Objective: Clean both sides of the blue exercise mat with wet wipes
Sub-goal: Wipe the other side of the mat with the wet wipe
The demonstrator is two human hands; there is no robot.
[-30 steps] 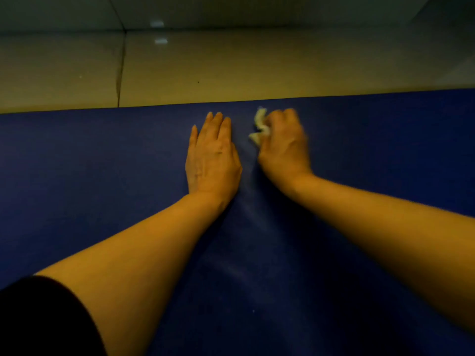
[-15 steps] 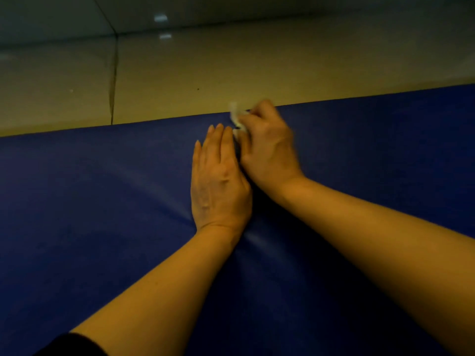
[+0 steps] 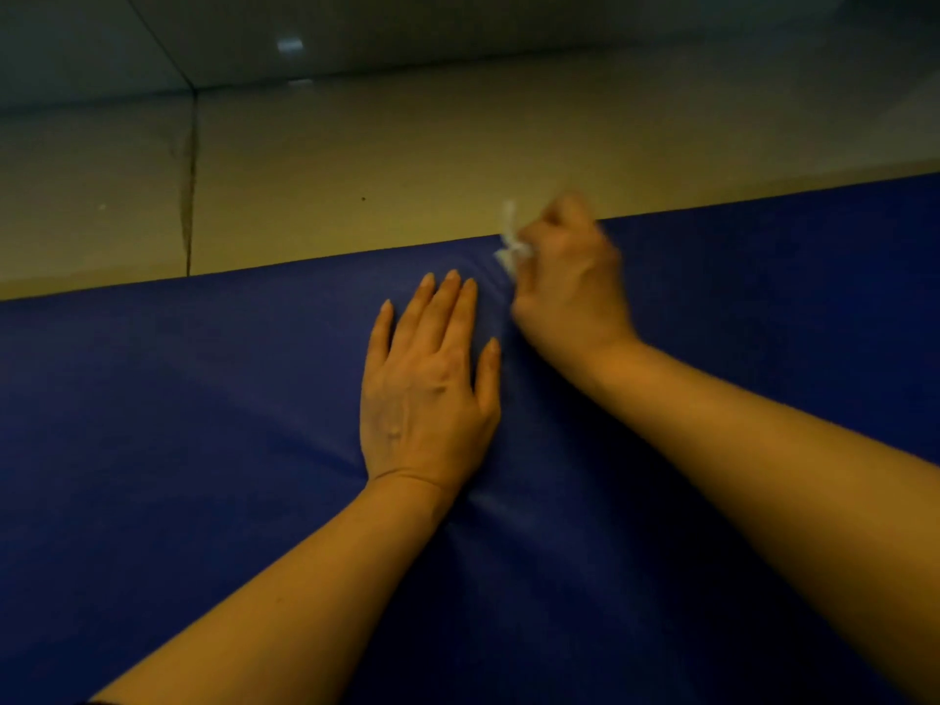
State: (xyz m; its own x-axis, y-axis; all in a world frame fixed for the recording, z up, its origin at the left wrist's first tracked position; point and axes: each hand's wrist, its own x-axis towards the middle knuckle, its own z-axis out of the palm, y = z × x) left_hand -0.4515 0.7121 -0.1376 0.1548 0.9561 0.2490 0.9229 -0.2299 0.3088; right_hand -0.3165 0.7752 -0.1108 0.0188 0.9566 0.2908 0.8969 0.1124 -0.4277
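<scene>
Blue mat [image 3: 178, 501] spread flat across a tiled floor [image 3: 407, 160], filling the near and middle of the head view, with its far edge running as a slanted line against the pale tiles. Nearest, two bare forearms reaching forward over the mat. Further out, left hand [image 3: 430, 384] laid palm down on the mat, fingers straight and close together, thumb slightly apart, apparently pinning the mat so it does not slide. Just beyond and to the right, right hand [image 3: 569, 282] curled round a crumpled white wipe [image 3: 510, 241], blurred by motion, sitting right at the mat's far edge with part of the wipe poking out past the knuckles; whether the wipe overhangs onto the floor cannot be told. Beyond that, only floor tiles, a dark grout line and a small glint of light. Judged as mid-scrub on the upward face, working the far border strip. Next move probably calling for a sweep along that edge away from the pinning hand, keeping pressure even, then shifting the left hand sideways to hold a fresh stretch. Underside apparently not yet reached, so flipping the mat comes later.
</scene>
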